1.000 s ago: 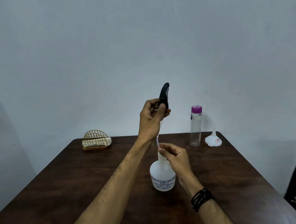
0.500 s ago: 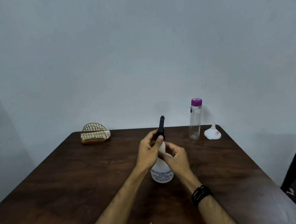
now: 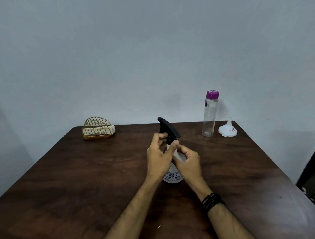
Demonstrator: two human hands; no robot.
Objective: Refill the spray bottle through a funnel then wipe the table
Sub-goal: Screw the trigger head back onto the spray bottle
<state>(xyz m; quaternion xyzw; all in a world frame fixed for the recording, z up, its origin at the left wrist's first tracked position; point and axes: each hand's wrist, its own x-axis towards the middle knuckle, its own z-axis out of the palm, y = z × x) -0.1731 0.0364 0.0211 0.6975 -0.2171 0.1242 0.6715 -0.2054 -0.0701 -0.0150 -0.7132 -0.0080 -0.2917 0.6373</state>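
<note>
1. The white spray bottle (image 3: 173,174) stands upright on the dark wooden table (image 3: 75,169), between the two hands, with its printed label showing low between the wrists.
2. The left hand (image 3: 159,156) is closed around the top of the bottle: the thumb and fingers pinch the black collar just under the black trigger head (image 3: 168,128), which sits on the neck and tilts up and away to the hand's far left.
3. The right hand (image 3: 189,162) is curled against the bottle's shoulder, fingers bent inward and touching the white body; it grips the bottle just right of the left thumb.
4. A black corded bracelet (image 3: 211,201) wraps the right wrist.
5. Well beyond the right hand, near the table's far edge, stands a clear bottle with a purple cap (image 3: 210,115), upright.
6. Just to the right of that bottle sits the white funnel (image 3: 227,130), resting mouth-down with its spout pointing up.
7. Far out from the left hand, toward the back left corner, is a gold wire holder (image 3: 97,129) with a pale cloth or sponge inside; which one, I cannot tell.
</note>
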